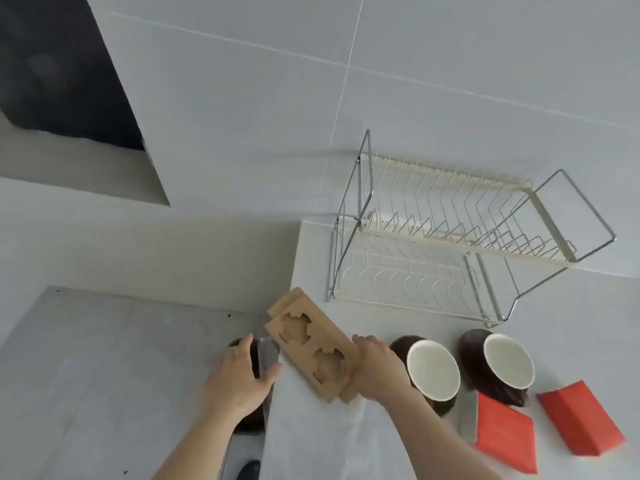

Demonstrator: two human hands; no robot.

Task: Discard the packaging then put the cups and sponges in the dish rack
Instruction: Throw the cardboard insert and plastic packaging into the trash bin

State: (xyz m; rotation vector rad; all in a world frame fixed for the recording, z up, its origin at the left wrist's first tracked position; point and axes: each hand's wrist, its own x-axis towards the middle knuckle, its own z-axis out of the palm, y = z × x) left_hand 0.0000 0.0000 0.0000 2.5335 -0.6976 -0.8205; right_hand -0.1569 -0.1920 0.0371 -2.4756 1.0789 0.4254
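Two bare forearms reach up from the bottom edge. Left hand lies spread over something dark and round at the counter's left edge, with a grey flap under the fingers; it looks like a bin with its lid, but I cannot tell, nor whether the hand grips it or only rests on it. Right hand pinches one end of the cardboard packaging, a flat tan holder with two round cut-outs, tilted over the counter edge just beside the left hand.

To discard it well, the opening probably needs to be fully clear first, then the cardboard fed in lengthwise so it does not catch.

Waiting on the white counter are two brown cups with white insides, lying tipped, and two red sponges in front of them. Behind stands the wire dish rack, holding nothing visible. Part of the left cup is hidden by the right wrist.
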